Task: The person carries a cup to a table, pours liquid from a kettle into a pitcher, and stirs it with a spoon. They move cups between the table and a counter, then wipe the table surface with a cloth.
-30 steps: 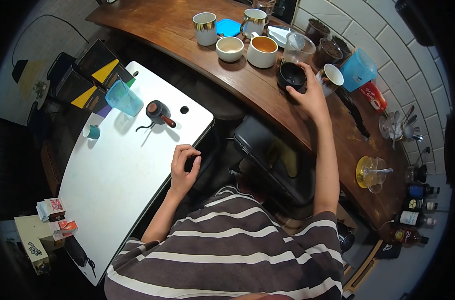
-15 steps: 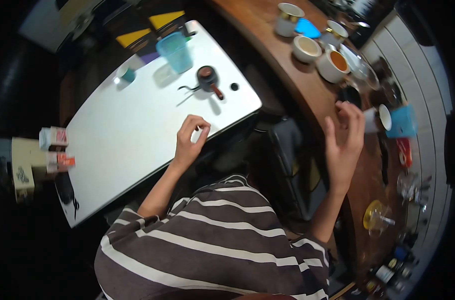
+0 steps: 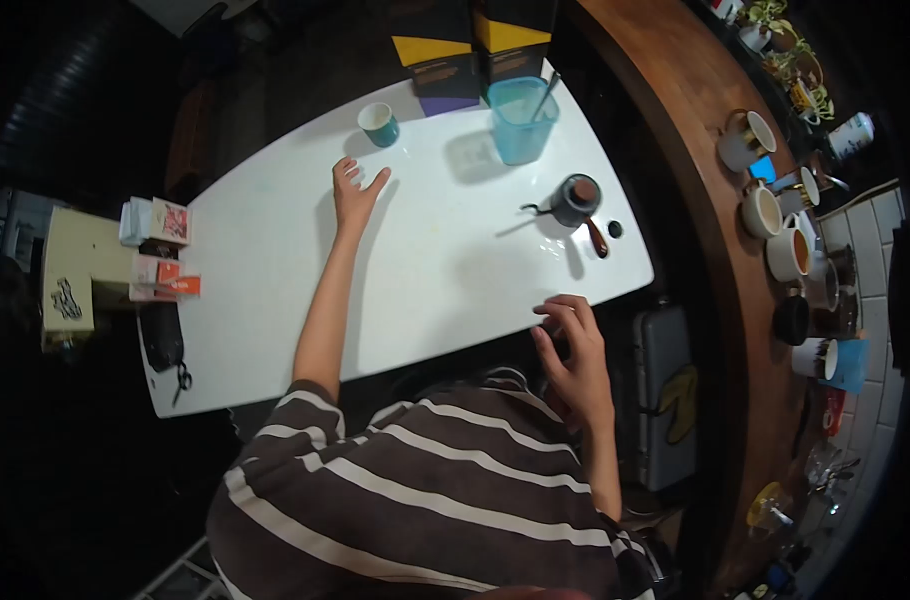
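My left hand (image 3: 355, 200) is over the white table (image 3: 265, 300), its thumb and fingers apart with nothing between them. Just beyond its fingertips stands a small green and white cup (image 3: 379, 125). My right hand (image 3: 578, 360) hangs at the table's near edge, fingers bent and parted, holding nothing. Beyond it, on the table's right part, are a dark pot (image 3: 575, 200) with a brown handle and a thin spout, and a small black round object (image 3: 615, 229). A translucent blue container (image 3: 523, 125) holds a utensil near the far edge.
Black and yellow boxes (image 3: 435, 50) stand at the far edge. Small cartons (image 3: 160, 222), a card holder (image 3: 165, 278) and a black pouch (image 3: 161, 335) sit at the left. A wooden counter (image 3: 695, 130) with cups (image 3: 762, 212) and plants (image 3: 795, 70) runs along the right.
The view has turned toward the table. My left hand has reached forward toward the small cup. My right hand has moved from beside the wooden counter to the table's near edge.
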`<move>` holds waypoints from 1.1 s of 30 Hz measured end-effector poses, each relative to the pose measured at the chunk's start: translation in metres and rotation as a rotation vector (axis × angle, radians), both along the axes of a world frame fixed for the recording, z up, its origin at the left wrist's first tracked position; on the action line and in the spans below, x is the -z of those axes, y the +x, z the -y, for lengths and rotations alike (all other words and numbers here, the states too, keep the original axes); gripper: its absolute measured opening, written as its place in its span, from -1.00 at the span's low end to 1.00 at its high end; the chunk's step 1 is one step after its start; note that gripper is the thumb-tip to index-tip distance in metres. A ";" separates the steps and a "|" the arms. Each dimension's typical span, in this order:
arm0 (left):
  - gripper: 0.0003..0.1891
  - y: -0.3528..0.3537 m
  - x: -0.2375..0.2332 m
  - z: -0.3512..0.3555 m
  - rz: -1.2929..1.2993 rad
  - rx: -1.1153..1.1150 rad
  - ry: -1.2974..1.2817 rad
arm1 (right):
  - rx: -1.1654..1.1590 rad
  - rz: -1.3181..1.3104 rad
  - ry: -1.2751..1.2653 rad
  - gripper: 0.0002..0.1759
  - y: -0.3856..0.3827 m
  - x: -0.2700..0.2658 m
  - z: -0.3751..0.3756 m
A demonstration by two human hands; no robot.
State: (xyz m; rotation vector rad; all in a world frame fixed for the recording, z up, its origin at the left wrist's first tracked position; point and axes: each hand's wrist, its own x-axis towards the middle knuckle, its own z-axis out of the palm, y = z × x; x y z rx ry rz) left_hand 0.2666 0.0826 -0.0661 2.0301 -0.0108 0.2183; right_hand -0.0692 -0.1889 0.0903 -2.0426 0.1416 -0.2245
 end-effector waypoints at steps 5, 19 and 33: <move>0.04 0.096 0.034 0.012 0.109 0.072 0.109 | 0.089 -0.139 -0.042 -0.72 0.024 0.006 -0.034; -0.35 0.063 -0.022 0.016 0.250 0.195 -0.084 | 0.241 -0.147 0.007 -0.71 0.027 0.007 -0.059; -0.31 -0.213 -0.144 0.114 0.127 0.929 -0.049 | 0.180 0.169 0.081 -0.07 -0.019 -0.005 -0.028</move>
